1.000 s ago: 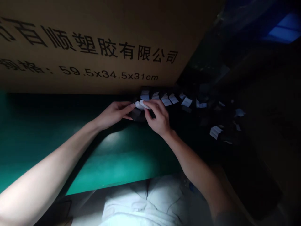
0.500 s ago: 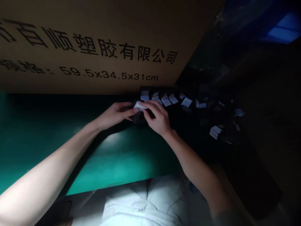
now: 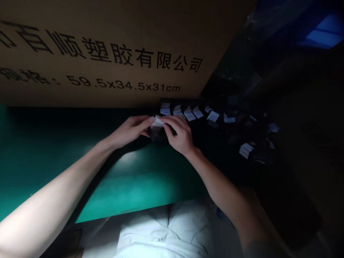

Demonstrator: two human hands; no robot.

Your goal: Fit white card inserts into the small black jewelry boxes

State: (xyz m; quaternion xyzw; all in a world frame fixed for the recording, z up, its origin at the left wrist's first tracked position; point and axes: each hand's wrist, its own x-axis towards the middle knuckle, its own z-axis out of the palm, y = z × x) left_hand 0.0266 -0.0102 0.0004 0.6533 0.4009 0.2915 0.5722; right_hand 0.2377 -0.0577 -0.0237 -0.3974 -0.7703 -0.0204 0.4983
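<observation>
A folded white paper slip (image 3: 158,122) stands creased between my two hands, over a small dark box-like piece (image 3: 156,135) on the green table. My left hand (image 3: 133,129) comes from the left, its thumb pressed on the slip's left edge and its other fingers by the dark piece. From the right, my right hand (image 3: 179,133) pinches the slip's right side between thumb and fingers. Just behind my right hand lie dark pieces with folded white slips (image 3: 190,114) in a row. Dim light hides the dark piece's details.
A large printed cardboard carton (image 3: 120,43) stands along the back of the green table (image 3: 129,193). More dark pieces and a loose folded white slip (image 3: 245,150) lie scattered on the right. A blue object (image 3: 325,32) shows at the upper right.
My left thumb has moved up onto the slip's left edge. The slip now shows its creased face more upright, and more of the dark piece below it is visible.
</observation>
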